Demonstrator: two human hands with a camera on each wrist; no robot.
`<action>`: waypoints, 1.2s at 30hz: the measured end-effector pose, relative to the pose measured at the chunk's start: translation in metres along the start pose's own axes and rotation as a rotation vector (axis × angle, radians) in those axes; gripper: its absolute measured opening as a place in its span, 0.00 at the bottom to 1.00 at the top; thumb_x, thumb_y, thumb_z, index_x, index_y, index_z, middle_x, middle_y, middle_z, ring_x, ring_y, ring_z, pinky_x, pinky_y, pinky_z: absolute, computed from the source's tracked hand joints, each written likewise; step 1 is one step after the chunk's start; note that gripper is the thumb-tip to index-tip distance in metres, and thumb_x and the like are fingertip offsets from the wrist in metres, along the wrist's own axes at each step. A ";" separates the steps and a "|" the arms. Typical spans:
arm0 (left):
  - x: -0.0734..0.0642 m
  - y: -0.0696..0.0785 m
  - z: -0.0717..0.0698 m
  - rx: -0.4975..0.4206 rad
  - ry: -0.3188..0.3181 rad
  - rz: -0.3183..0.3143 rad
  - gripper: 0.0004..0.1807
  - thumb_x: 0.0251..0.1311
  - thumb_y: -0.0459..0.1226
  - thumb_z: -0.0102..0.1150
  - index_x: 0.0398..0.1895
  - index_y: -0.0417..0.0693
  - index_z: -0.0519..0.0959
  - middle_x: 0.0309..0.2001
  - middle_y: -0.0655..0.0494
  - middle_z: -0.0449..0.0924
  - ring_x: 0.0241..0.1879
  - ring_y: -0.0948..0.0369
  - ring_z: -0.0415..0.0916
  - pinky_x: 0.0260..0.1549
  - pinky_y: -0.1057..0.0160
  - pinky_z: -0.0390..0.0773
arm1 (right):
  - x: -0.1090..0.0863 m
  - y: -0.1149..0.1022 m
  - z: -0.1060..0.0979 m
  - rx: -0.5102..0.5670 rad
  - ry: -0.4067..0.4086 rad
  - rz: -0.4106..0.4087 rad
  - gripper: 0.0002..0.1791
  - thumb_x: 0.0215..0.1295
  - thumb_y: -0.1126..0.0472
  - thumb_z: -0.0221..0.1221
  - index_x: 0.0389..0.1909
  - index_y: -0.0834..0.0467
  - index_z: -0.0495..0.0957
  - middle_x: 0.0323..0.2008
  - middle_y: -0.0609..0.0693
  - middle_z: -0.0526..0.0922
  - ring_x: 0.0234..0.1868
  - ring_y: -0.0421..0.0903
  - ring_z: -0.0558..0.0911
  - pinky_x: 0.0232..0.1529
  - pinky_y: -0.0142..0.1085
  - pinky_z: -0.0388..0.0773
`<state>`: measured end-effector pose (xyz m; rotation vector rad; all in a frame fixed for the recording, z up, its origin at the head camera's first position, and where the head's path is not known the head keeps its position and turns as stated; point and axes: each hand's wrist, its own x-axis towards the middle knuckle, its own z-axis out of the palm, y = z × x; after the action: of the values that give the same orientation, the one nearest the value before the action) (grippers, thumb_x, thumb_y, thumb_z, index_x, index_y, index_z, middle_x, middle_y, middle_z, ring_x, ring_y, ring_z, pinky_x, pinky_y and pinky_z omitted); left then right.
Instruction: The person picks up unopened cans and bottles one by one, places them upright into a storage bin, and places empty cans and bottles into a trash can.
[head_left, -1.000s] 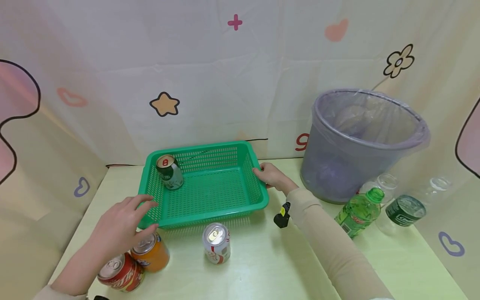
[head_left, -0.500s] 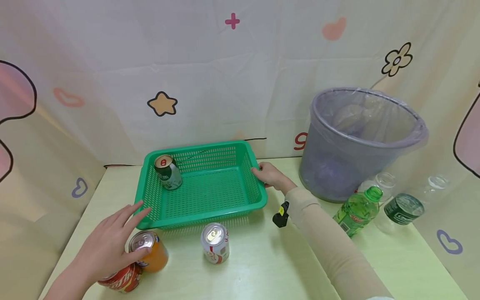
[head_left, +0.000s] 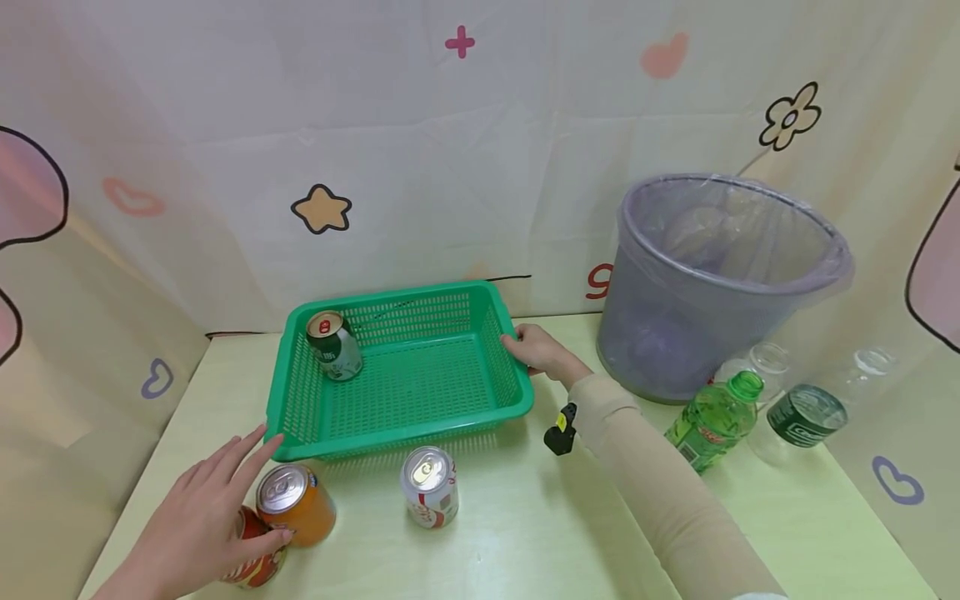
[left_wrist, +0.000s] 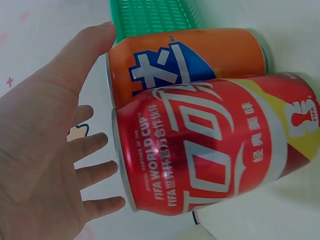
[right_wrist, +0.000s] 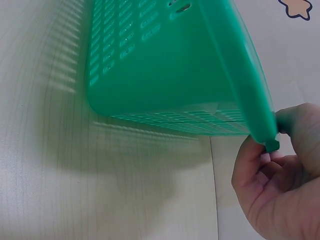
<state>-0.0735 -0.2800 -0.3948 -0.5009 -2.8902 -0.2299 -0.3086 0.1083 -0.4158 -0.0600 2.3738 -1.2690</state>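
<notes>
The left hand (head_left: 191,521) is at near left, fingers (left_wrist: 97,175) fanned out toward the far side, thumb (left_wrist: 82,55) stretched wide to the right! Over on the right, the sleeved right forearm (head_left: 660,475) slants from the near side toward the far left, and at its end the right hand (head_left: 545,353) grips, thumb opposite curled fingers.

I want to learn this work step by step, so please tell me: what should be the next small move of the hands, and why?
Probably the left hand should lower a little and close round the red can: its open fingers are near that can's top, while the right hand holds the green basket by its rim.
</notes>
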 end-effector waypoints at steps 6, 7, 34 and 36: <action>-0.005 -0.001 0.005 0.004 -0.046 -0.042 0.60 0.30 0.61 0.71 0.70 0.53 0.55 0.67 0.47 0.56 0.59 0.45 0.60 0.48 0.38 0.66 | 0.002 0.001 0.000 0.012 0.000 -0.002 0.18 0.71 0.51 0.44 0.47 0.63 0.68 0.42 0.56 0.74 0.37 0.45 0.79 0.40 0.41 0.80; -0.006 -0.001 0.006 0.005 -0.060 -0.052 0.60 0.30 0.63 0.70 0.70 0.53 0.54 0.67 0.47 0.56 0.59 0.45 0.60 0.47 0.37 0.66 | 0.002 0.001 0.000 0.011 0.000 -0.003 0.18 0.71 0.51 0.44 0.47 0.63 0.68 0.42 0.56 0.74 0.37 0.45 0.79 0.39 0.40 0.80; -0.017 -0.005 0.016 -0.050 -0.227 -0.244 0.46 0.32 0.61 0.70 0.56 0.49 0.70 0.52 0.49 0.70 0.43 0.52 0.71 0.28 0.52 0.80 | 0.001 0.001 0.002 -0.001 0.005 0.002 0.19 0.71 0.51 0.43 0.48 0.64 0.67 0.44 0.58 0.74 0.40 0.47 0.79 0.41 0.42 0.80; -0.017 -0.005 0.015 -0.057 -0.230 -0.245 0.43 0.32 0.59 0.71 0.54 0.48 0.71 0.51 0.49 0.71 0.42 0.53 0.71 0.27 0.55 0.80 | 0.001 0.001 0.002 0.003 0.005 0.003 0.19 0.71 0.51 0.44 0.48 0.64 0.67 0.44 0.58 0.73 0.40 0.47 0.79 0.42 0.43 0.80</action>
<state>-0.0622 -0.2873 -0.4140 -0.1908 -3.1767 -0.3104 -0.3086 0.1073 -0.4180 -0.0525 2.3754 -1.2734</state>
